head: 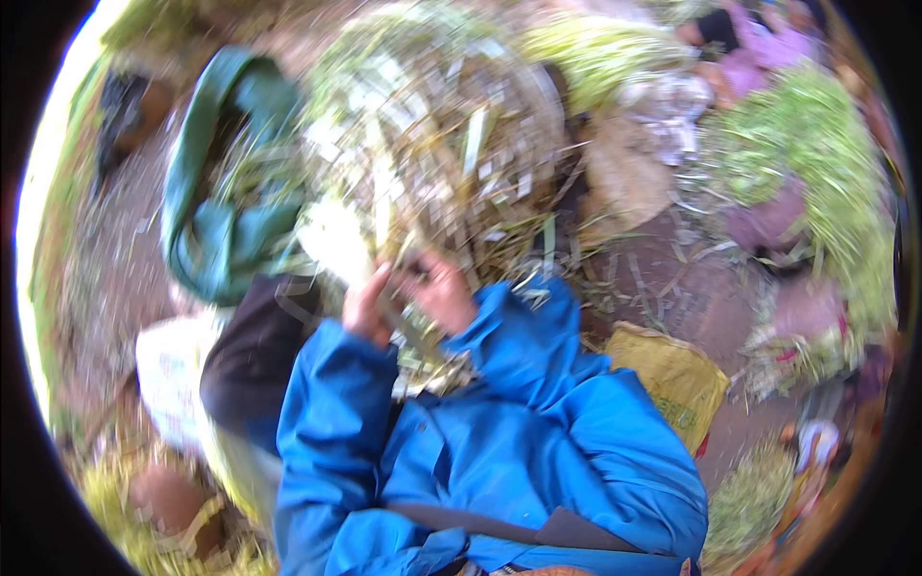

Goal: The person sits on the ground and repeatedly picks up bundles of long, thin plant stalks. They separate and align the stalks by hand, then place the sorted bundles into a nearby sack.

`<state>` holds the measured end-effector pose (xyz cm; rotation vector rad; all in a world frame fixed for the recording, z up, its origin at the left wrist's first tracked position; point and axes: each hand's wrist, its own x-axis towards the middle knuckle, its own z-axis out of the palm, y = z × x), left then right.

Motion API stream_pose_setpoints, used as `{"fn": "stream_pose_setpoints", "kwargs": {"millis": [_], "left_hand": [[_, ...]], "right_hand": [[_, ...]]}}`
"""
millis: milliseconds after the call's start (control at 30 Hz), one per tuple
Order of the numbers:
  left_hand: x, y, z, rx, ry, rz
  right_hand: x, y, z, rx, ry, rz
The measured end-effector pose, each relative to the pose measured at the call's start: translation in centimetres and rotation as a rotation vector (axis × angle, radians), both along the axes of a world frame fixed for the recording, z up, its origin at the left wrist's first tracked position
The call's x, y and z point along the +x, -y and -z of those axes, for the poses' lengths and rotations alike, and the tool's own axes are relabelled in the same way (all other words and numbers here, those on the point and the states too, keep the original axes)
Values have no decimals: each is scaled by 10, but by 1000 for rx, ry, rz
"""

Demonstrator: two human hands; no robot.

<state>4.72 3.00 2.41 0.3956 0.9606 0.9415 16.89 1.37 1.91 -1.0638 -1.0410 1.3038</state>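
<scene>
Before my chest, both hands are close together over a blurred heap of cut plant strips. My left hand has its thumb raised and its fingers around a pale stalk or leaf strip that stands up from it. Just beside it, my right hand has bent fingers near the same strips; motion blur hides whether it grips one. More strips lie below the hands, against the blue jacket. A green fabric roll or bag, with plant strips inside its loop, lies left of the heap.
A white sack lies at the left beside my dark-clad knee. A yellow woven sack is at the right. Green plant piles and a person in pink-purple clothing are at the upper right. Plant scraps litter the brown ground.
</scene>
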Motion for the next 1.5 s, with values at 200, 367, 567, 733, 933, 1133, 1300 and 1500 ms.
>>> {"fn": "stream_pose_setpoints", "kwargs": {"millis": [200, 367, 567, 733, 933, 1133, 1300, 1500], "left_hand": [[1, 8, 15, 159, -154, -65], [-3, 5, 11, 258, -130, 104], [-5, 6, 12, 248, -225, 89], [-3, 5, 9, 202, -162, 16], [-10, 4, 10, 141, 48, -113], [-40, -19, -10, 314, -63, -391], [-86, -47, -62, 531, -105, -404], [-120, -63, -143, 694, -147, -411]], "right_hand": [[-6, -1, 5, -236, -144, -54], [1, -2, 2, -219, -466, -13], [-1, -4, 5, -168, -96, 85], [-3, 6, 3, -22, -113, 152], [-2, 11, -5, -99, -528, 5], [24, 58, -7, -57, 477, -195], [54, 122, 62, -29, 1256, -541], [62, 101, 39, -104, 1329, -811]]}}
